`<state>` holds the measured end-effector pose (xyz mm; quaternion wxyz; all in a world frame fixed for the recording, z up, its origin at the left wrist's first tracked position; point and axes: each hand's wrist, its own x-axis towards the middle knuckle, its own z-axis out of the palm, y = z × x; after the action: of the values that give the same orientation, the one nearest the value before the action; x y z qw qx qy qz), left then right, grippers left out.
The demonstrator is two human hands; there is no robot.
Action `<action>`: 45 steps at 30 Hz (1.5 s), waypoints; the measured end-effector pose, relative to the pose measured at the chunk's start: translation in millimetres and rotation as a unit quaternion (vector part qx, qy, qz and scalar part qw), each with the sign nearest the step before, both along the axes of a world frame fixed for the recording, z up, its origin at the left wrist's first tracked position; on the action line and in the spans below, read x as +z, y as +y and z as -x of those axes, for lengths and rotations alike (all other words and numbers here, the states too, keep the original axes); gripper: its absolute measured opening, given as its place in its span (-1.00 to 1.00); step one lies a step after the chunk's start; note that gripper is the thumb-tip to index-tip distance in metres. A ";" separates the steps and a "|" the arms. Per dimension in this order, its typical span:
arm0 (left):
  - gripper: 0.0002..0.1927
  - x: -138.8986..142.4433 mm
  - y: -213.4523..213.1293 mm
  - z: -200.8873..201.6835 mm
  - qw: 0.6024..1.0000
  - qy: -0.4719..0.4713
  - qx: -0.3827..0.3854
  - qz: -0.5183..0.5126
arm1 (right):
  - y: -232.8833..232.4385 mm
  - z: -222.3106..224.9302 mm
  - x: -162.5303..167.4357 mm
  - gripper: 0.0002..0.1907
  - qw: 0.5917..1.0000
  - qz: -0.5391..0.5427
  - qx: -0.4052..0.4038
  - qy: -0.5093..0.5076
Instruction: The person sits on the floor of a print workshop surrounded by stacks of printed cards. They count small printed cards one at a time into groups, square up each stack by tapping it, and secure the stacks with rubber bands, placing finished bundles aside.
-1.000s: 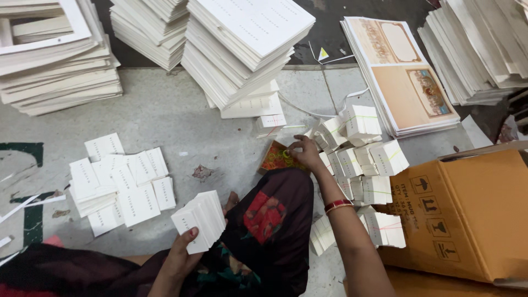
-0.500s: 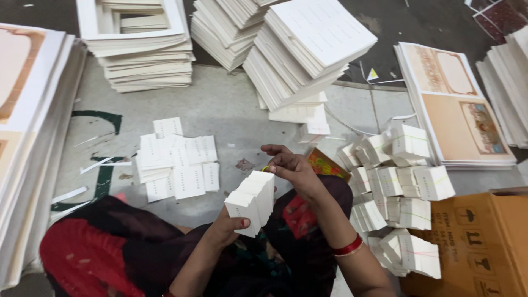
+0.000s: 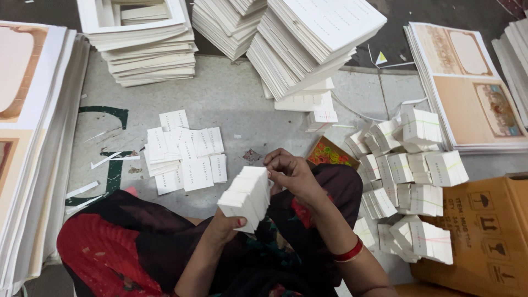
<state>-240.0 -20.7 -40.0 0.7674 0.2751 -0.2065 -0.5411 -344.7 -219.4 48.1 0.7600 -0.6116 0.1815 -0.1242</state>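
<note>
Item: card stack (image 3: 246, 197) gripped in left hand (image 3: 224, 226), right hand (image 3: 290, 170) pinching its top at 3 o'clock; banded bundles (image 3: 410, 181) done, loose cards (image 3: 184, 157) at 10 o'clock left.

- A brown cardboard carton (image 3: 484, 231) stands at the lower right, with black handling symbols printed on its side.
- A small open box (image 3: 331, 155) with orange walls, holding bright loops in many colours, sits on the floor just beyond the right hand (image 3: 289, 170).
- Large printed sheets (image 3: 467, 82), cream and tan with ornate frames, lie stacked at the upper right.
- More printed sheets (image 3: 22, 82) of that kind lie stacked along the left edge.
</note>
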 end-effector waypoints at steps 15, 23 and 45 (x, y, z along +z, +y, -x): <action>0.26 23.2 42.4 -10.6 0.984 0.014 -0.173 -0.049 | 21.2 23.6 -33.8 -0.74 0.907 -0.411 0.066 -0.058; 0.05 31.1 40.6 -4.3 0.943 -0.210 -0.240 -0.099 | -2.0 48.8 -25.8 -0.60 0.943 -0.301 0.115 0.083; 0.19 5.7 33.0 12.4 0.970 0.226 -0.043 0.084 | 9.0 45.1 -12.8 -0.55 0.964 -0.085 0.133 -0.214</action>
<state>-252.4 12.3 -34.4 0.7906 0.0711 -0.0842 -0.6023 -389.8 -210.4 35.3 0.8399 -0.5227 -0.0587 -0.1341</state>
